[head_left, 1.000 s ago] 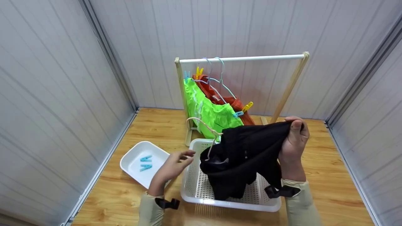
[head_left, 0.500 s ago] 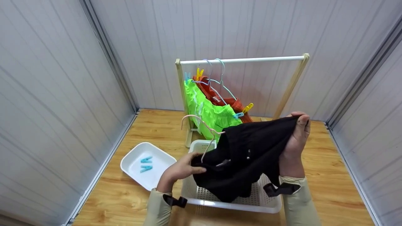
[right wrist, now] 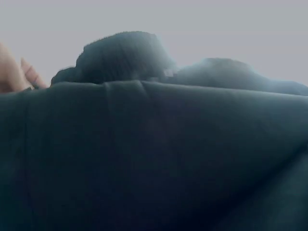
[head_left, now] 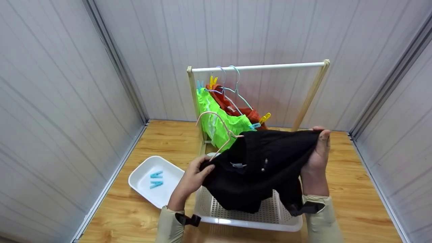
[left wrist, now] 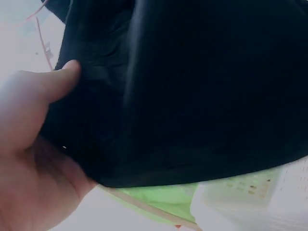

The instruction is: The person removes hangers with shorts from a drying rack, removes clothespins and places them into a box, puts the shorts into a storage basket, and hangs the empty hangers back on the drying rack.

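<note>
A black shirt (head_left: 263,182) hangs between my two hands on a pink hanger (head_left: 228,131), whose hook points up and left. With thumb and fingers my left hand (head_left: 193,177) pinches the shirt's left shoulder beside the hanger's arm. In the left wrist view, the thumb (left wrist: 62,79) lies over the dark cloth. My right hand (head_left: 316,158) grips the opposite end, stretched out to the right. Cloth fills most of the right wrist view, and a few fingers show at its left edge. The hanger's right arm is mostly hidden inside the shirt.
Below the shirt stands a white mesh basket (head_left: 249,224). A white tray (head_left: 138,172) with two blue clothespins (head_left: 156,179) lies to the left. Behind, a rack (head_left: 270,66) bears a green garment (head_left: 216,125) and a red garment (head_left: 251,114), clipped to hangers.
My left hand has moved from beside the shirt onto its left shoulder, taken hold and lifted it slightly. The right hand keeps its grip. The pink hanger has risen a little.
</note>
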`<state>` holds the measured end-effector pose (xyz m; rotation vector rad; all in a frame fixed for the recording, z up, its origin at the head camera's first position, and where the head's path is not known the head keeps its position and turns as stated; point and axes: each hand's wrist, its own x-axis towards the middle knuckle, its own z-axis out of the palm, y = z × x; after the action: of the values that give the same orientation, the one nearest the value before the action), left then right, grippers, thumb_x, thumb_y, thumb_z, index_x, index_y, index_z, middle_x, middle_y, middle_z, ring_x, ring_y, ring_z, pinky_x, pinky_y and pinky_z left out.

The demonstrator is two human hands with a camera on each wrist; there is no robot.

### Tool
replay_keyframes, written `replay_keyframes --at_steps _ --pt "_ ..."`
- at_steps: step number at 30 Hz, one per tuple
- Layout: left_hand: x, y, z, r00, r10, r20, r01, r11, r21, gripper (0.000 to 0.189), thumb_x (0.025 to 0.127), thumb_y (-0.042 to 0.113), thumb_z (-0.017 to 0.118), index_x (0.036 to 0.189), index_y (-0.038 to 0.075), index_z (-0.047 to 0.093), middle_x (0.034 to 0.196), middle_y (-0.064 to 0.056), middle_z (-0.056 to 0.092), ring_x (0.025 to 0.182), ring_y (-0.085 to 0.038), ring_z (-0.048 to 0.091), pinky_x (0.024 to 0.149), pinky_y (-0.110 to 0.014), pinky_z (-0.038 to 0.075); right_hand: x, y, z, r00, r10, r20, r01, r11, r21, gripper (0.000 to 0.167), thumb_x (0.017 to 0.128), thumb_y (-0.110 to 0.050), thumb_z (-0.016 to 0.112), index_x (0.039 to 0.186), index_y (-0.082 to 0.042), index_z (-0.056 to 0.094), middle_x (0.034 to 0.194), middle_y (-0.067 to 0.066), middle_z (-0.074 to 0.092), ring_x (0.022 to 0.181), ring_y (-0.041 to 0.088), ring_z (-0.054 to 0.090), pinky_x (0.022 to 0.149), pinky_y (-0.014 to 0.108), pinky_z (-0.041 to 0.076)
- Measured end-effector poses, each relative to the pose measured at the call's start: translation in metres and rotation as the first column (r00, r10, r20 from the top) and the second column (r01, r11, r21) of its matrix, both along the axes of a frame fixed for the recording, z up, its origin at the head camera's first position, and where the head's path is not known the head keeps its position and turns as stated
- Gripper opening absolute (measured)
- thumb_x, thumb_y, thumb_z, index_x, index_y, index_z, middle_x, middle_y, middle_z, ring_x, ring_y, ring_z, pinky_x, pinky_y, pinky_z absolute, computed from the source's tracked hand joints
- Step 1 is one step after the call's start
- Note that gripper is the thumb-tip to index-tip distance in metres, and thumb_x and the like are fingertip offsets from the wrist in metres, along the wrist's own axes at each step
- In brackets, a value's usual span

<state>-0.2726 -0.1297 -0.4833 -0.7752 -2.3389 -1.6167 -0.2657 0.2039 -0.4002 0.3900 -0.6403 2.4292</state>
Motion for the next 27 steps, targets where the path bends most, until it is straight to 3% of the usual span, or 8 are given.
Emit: replay_keyframes --at_steps 3,5,7,11,15,19,24,27 --pt "-0.006 0.001 -0.005 0.991 0.07 -0.116 -0.068 0.997 0.02 0.008 0.092 0.008 0.066 0.1 0.006 0.064 0.096 -0.001 0.064 0.089 -0.016 0.058 0.08 -0.032 0.046 0.0 0.01 -0.014 0.992 0.12 -0.044 -0.119 0.993 0.023 0.035 0.087 -0.027 0.067 0.098 0.006 0.062 0.087 0.016 0.061 0.074 0.027 0.062 0.068 0.033 0.052" --pt "-0.007 0.002 -0.003 0.973 0.115 -0.2 -0.114 0.993 0.017 0.006 0.092 0.011 0.067 0.097 0.009 0.064 0.093 0.001 0.064 0.086 -0.015 0.059 0.077 -0.032 0.047 0.001 0.016 -0.026 0.981 0.184 -0.064 -0.181 0.982 0.051 0.032 0.092 -0.024 0.06 0.101 0.007 0.062 0.092 0.017 0.061 0.078 0.028 0.062 0.071 0.034 0.053" --pt "-0.008 0.003 -0.001 0.95 0.157 -0.269 -0.163 0.987 -0.002 0.005 0.092 0.015 0.068 0.093 0.011 0.064 0.09 0.004 0.063 0.081 -0.013 0.059 0.072 -0.032 0.048 0.002 0.022 -0.038 0.967 0.245 -0.066 -0.24 0.968 0.072 0.031 0.094 -0.022 0.055 0.105 0.007 0.061 0.096 0.018 0.06 0.083 0.028 0.062 0.074 0.034 0.053" --pt "-0.009 0.005 0.004 0.896 0.221 -0.384 -0.264 0.963 -0.061 0.013 0.092 0.02 0.069 0.088 0.012 0.06 0.082 0.006 0.057 0.072 -0.011 0.054 0.064 -0.031 0.046 0.003 0.029 -0.057 0.958 0.288 -0.003 -0.285 0.946 0.155 0.032 0.097 -0.024 0.05 0.108 0.003 0.063 0.102 0.016 0.062 0.089 0.027 0.063 0.079 0.033 0.052" --pt "-0.009 0.007 0.008 0.848 0.259 -0.463 -0.34 0.935 -0.099 0.022 0.089 0.026 0.072 0.084 0.012 0.057 0.076 0.006 0.053 0.066 -0.011 0.051 0.06 -0.03 0.044 0.003 0.031 -0.069 0.934 0.358 -0.011 -0.352 0.923 0.153 0.031 0.099 -0.02 0.047 0.111 0.003 0.064 0.104 0.018 0.063 0.092 0.028 0.064 0.082 0.034 0.052" --pt "-0.009 0.01 0.014 0.824 0.242 -0.513 -0.355 0.925 -0.133 0.028 0.087 0.033 0.073 0.081 0.011 0.056 0.074 0.005 0.053 0.063 -0.012 0.051 0.058 -0.03 0.045 0.002 0.032 -0.077 0.913 0.407 -0.038 -0.399 0.907 0.132 0.031 0.099 -0.02 0.046 0.112 0.003 0.063 0.105 0.018 0.064 0.094 0.029 0.064 0.082 0.036 0.052" --pt "-0.009 0.016 0.021 0.799 0.224 -0.557 -0.358 0.923 -0.143 0.032 0.088 0.041 0.067 0.08 0.012 0.056 0.072 0.005 0.052 0.06 -0.012 0.051 0.056 -0.03 0.045 0.002 0.03 -0.085 0.914 0.403 -0.042 -0.394 0.908 0.142 0.032 0.099 -0.022 0.045 0.111 0.001 0.063 0.104 0.018 0.065 0.093 0.028 0.065 0.081 0.034 0.053" --pt "-0.011 0.024 0.025 0.792 0.2 -0.577 -0.335 0.932 -0.137 0.032 0.088 0.043 0.064 0.079 0.013 0.056 0.071 0.005 0.052 0.061 -0.012 0.051 0.056 -0.031 0.045 0.002 0.025 -0.091 0.911 0.412 -0.029 -0.401 0.899 0.177 0.031 0.099 -0.02 0.046 0.111 0.0 0.065 0.103 0.015 0.065 0.094 0.025 0.064 0.081 0.031 0.052"
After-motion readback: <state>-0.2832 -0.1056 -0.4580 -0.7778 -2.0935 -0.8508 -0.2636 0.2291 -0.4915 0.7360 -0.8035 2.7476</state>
